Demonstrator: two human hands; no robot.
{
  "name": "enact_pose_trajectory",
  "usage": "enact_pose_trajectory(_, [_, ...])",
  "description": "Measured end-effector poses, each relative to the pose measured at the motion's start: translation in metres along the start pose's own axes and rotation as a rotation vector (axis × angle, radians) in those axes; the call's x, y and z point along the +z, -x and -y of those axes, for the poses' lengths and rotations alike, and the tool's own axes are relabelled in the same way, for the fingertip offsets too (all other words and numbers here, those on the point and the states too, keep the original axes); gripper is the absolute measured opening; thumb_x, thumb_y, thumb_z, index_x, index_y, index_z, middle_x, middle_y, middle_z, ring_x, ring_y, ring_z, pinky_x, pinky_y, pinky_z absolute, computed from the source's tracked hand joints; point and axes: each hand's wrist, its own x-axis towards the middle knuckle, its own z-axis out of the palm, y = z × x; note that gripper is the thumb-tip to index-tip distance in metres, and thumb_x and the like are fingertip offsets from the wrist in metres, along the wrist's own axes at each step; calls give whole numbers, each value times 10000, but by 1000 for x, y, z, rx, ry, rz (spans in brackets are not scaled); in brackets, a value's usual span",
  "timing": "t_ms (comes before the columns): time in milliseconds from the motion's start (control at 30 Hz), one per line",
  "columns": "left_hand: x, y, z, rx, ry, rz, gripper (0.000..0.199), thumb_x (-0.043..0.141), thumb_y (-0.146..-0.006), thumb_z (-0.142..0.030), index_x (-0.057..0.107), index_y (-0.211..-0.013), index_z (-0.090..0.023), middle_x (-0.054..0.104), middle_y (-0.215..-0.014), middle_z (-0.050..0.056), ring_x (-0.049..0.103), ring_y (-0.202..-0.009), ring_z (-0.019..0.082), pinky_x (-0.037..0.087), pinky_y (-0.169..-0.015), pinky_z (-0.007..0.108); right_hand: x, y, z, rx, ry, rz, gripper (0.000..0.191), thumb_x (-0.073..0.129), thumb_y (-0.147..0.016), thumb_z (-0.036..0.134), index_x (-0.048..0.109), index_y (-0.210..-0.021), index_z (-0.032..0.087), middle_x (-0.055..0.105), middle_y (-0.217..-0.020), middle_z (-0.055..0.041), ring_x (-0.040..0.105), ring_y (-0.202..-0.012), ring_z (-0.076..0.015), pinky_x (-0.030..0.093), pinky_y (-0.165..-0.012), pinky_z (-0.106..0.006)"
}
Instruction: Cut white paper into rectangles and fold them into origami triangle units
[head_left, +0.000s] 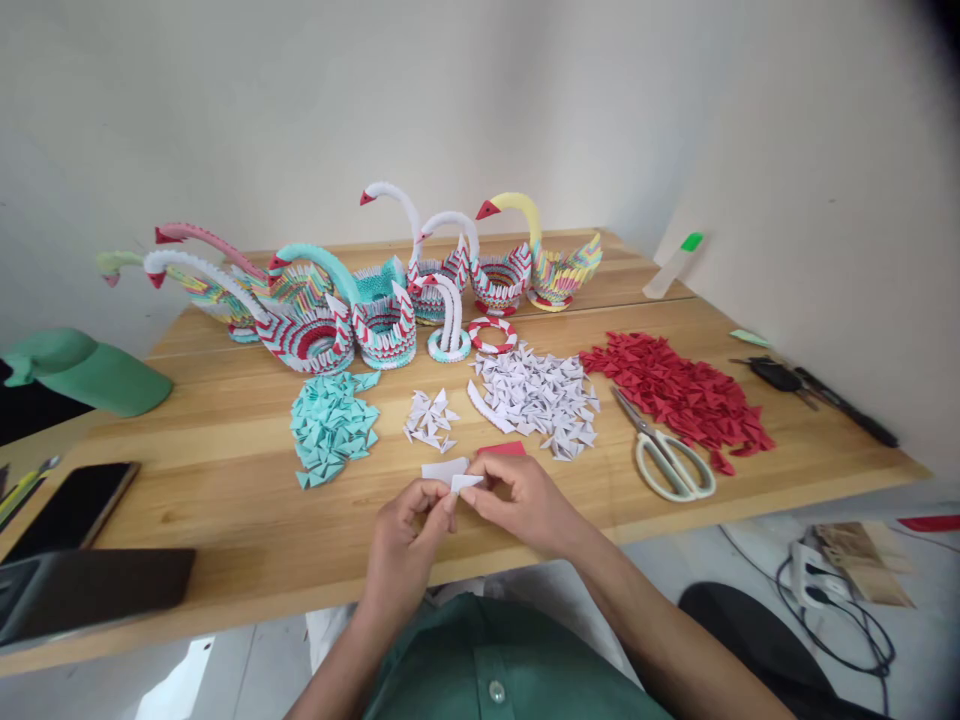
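Note:
Between my two hands, just above the table's front part, is a small folded white paper piece (466, 482). My left hand (409, 530) pinches its left end with thumb and forefinger. The right end is pinched by my right hand (521, 500). Behind my fingers lie white paper slips (444, 469) and a red paper slip (504, 449), partly covered by the right hand. Beyond them is a small group of folded white pieces (430, 420), with a larger white pile (536, 395) to its right.
Turquoise (334, 425) and red folded-piece piles (675, 385) flank the white ones. Scissors (667, 455) lie at right. Several paper swans (311, 335) stand behind, near a red-and-white ring (492, 335). A green bottle (97, 370) and a phone (71, 510) occupy the left.

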Motion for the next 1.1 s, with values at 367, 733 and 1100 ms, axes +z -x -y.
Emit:
enact_pose_trajectory(367, [-5,-13,6,-16,30,-6,215,593,-834,-299,679,-704,-151,643,-640,19,529,-591,127,428,-576,217,9,-10,-11,-68,82,-56,151,570,-881,251,636,-767,178,631,-687,-8,531,-612,-127,388,-562,-234])
enact_pose_trajectory(733, [-9,-22,-6,-153,265,-17,263,631,-795,-331,671,-614,-143,572,-506,-9,499,-479,106,433,-526,221,22,-14,-12,-681,424,-273,224,508,-948,130,682,-1072,197,702,-817,-74,627,-716,-167,509,-649,-287])
enact_pose_trajectory(1100, [-15,-14,-5,-139,303,183,252,649,-825,-348,706,-974,-152,667,-735,28,554,-669,136,449,-678,241,22,-8,-18,-735,528,-391,245,528,-944,123,691,-1115,188,687,-787,-63,619,-686,-156,526,-625,-276])
